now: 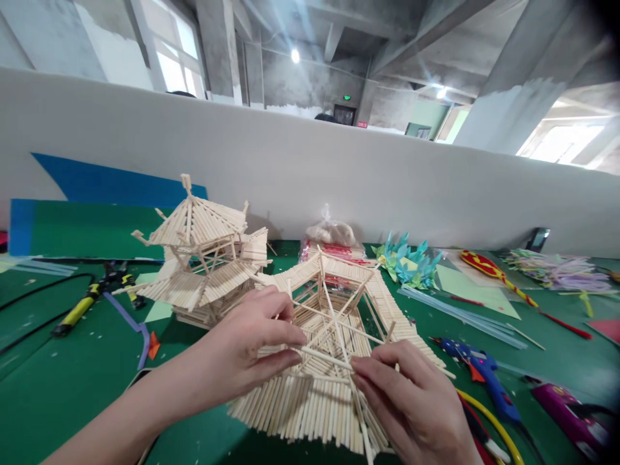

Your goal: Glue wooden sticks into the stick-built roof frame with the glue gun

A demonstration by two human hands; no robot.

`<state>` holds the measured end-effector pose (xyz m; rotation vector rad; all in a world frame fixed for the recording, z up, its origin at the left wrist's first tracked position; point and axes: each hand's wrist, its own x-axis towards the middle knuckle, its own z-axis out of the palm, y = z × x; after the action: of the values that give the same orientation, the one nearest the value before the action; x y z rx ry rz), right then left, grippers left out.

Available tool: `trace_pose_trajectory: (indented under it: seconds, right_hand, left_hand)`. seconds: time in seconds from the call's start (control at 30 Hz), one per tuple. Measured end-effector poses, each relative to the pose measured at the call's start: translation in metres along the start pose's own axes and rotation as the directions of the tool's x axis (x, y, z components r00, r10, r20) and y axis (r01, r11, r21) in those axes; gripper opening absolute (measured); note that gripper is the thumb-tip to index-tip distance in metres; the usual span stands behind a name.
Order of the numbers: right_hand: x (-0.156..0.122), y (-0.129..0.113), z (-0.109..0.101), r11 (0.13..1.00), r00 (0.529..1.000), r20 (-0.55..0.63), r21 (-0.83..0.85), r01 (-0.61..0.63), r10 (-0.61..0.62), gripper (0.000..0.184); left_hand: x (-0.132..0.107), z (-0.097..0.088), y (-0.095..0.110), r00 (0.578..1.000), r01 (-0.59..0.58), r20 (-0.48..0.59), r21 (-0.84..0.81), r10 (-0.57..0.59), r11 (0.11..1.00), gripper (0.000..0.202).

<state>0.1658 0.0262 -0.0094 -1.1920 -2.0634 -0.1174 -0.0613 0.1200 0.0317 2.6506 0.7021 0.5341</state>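
Note:
My left hand (264,329) is closed in a pinch at one end of a thin wooden stick (327,357). At the stick's other end, the thumb and fingers of my right hand (402,384) are pressed together around it. The stick spans the open top of a many-sided roof frame (300,407) built of pale wooden sticks. Longer sticks (334,316) cross that opening at a slant. To the left, just behind my left hand, stands a tiered stick pavilion model (198,226) with upturned roof corners.
A blue glue gun (484,368) and a purple tool (569,413) lie at right. Clear glue sticks (465,316), folded teal paper (409,258) and a bag of sticks (332,242) are farther back. Yellow-handled pliers (92,297) rest at left. A white partition (290,168) borders the green table.

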Motion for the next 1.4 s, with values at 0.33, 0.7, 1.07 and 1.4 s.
trace_pose_trajectory:
  seconds: [0.33, 0.7, 1.07, 1.4]
  right_hand:
    - [0.004, -0.003, 0.004, 0.996, 0.995, -0.089, 0.084, -0.033, 0.04, 0.026]
    - [0.008, 0.006, 0.007, 0.942, 0.975, 0.022, 0.252, -0.221, 0.222, 0.019]
    - [0.01, 0.006, 0.005, 0.902, 0.957, 0.089, 0.32, -0.29, 0.276, 0.017]
    - [0.015, 0.003, 0.002, 0.893, 0.953, 0.103, 0.333, -0.304, 0.286, 0.014]
  left_hand:
    - [0.004, 0.008, -0.001, 0.992, -0.122, -0.027, 0.106, 0.125, 0.987, 0.018]
    - [0.003, 0.013, -0.007, 0.979, -0.176, -0.083, 0.107, 0.186, 0.978, 0.012]
    - [0.003, 0.017, -0.009, 0.976, -0.176, -0.108, 0.123, 0.19, 0.977, 0.013]
    - [0.004, 0.016, -0.004, 0.976, -0.162, -0.135, 0.081, 0.172, 0.983, 0.017]
